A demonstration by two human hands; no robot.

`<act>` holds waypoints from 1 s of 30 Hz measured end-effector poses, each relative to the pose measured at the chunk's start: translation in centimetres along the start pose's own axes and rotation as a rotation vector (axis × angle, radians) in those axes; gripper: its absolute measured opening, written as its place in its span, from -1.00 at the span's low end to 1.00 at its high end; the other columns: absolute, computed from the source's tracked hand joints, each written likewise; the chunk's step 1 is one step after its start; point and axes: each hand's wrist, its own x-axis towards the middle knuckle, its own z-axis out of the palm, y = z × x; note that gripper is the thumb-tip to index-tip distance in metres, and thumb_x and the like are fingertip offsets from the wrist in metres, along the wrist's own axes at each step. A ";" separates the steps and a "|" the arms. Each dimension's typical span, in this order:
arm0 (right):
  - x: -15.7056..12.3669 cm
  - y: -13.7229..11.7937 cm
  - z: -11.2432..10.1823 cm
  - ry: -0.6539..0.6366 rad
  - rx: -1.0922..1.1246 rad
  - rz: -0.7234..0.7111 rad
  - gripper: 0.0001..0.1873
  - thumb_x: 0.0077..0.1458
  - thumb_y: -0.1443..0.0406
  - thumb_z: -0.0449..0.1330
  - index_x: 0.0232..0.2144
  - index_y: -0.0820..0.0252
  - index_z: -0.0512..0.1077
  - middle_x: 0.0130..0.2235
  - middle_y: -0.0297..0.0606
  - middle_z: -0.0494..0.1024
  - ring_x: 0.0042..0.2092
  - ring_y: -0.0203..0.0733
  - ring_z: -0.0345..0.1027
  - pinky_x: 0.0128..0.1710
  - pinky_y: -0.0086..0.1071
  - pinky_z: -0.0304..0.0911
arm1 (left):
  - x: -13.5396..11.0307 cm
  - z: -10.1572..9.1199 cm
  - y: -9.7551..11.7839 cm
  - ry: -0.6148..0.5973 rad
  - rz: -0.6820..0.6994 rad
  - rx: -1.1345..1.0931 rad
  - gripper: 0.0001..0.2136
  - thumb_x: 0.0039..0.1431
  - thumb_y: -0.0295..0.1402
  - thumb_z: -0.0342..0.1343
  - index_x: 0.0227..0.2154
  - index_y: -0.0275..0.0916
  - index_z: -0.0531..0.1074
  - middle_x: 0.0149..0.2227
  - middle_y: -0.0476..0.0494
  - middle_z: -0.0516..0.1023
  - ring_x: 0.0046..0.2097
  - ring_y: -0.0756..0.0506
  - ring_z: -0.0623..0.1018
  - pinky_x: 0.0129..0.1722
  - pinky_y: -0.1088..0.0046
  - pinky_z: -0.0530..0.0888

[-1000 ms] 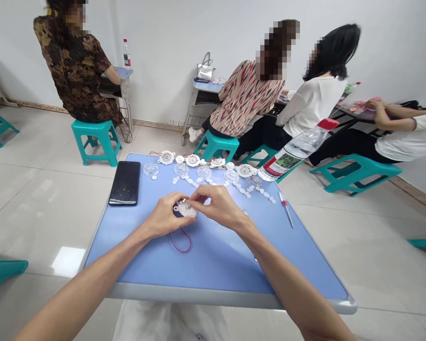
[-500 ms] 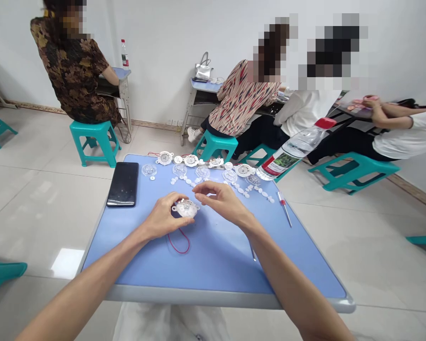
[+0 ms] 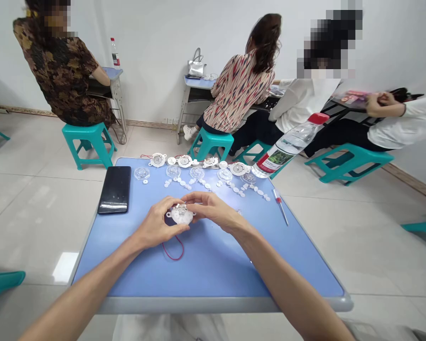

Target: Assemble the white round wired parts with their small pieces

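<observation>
My left hand (image 3: 154, 225) is closed around a white round plastic housing (image 3: 182, 217) with small side loops and visible inner parts, held over the blue tabletop. A red cord loop (image 3: 177, 258) trails beneath it onto the table. My right hand (image 3: 213, 210) reaches to the housing's upper right edge, its fingers pinched together; whatever lies between the fingertips is hidden. Beyond the hands stand several similar white housings (image 3: 185, 161) in a row. Clear octagonal covers (image 3: 173, 172) and small white discs (image 3: 235, 190) lie nearer to me.
A black phone (image 3: 114, 189) lies at the table's left edge. On the right are a red-and-clear-handled screwdriver (image 3: 280, 207) and a tilted water bottle (image 3: 287, 147). Other people sit on green stools (image 3: 90, 137) at desks beyond the blue table (image 3: 184, 279).
My right hand has moved left and down, from just above the housing to touching its upper edge. My left hand keeps its hold. The whole view has shifted slightly.
</observation>
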 end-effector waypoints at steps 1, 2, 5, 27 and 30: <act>0.0 0.0 0.1 0.001 0.013 0.001 -0.71 -0.08 0.21 0.29 -0.26 0.20 0.50 -0.29 -0.28 0.53 -0.30 -0.26 0.39 -0.30 -0.36 0.34 | 0.0 0.0 0.0 -0.003 0.006 -0.001 -0.61 -0.06 -0.43 0.32 -0.12 -0.21 0.42 -0.18 -0.07 0.50 -0.16 -0.09 0.49 -0.14 0.39 0.41; 0.0 0.1 0.3 0.009 0.022 0.000 -0.71 -0.08 0.22 0.29 -0.26 0.20 0.50 -0.31 -0.29 0.53 -0.31 -0.26 0.39 -0.31 -0.37 0.34 | 0.0 0.1 0.0 -0.005 0.008 -0.001 -0.60 -0.06 -0.43 0.32 -0.11 -0.21 0.42 -0.17 -0.08 0.50 -0.15 -0.10 0.49 -0.14 0.38 0.40; 0.1 0.3 0.7 0.050 0.038 -0.018 -0.75 -0.11 0.26 0.27 -0.29 0.20 0.49 -0.34 -0.32 0.51 -0.34 -0.28 0.38 -0.36 -0.40 0.31 | 0.1 0.1 -0.1 -0.010 0.000 0.002 -0.59 -0.06 -0.43 0.33 -0.10 -0.21 0.42 -0.17 -0.08 0.50 -0.16 -0.10 0.49 -0.14 0.38 0.40; 0.6 -0.1 1.2 0.098 0.039 -0.022 -0.73 -0.22 0.30 0.15 -0.34 0.19 0.42 -0.36 -0.32 0.45 -0.43 -0.28 0.33 -0.51 -0.40 0.31 | 0.2 0.2 0.1 -0.002 -0.009 -0.008 -0.58 -0.07 -0.45 0.32 -0.10 -0.21 0.42 -0.17 -0.10 0.50 -0.17 -0.09 0.49 -0.16 0.38 0.41; 0.7 0.1 1.4 0.110 0.031 -0.049 -0.76 -0.22 0.31 0.14 -0.37 0.20 0.42 -0.38 -0.35 0.42 -0.46 -0.32 0.31 -0.53 -0.43 0.28 | 0.2 0.3 0.0 -0.009 -0.010 -0.007 -0.59 -0.07 -0.44 0.33 -0.10 -0.21 0.42 -0.17 -0.10 0.50 -0.17 -0.10 0.49 -0.16 0.38 0.41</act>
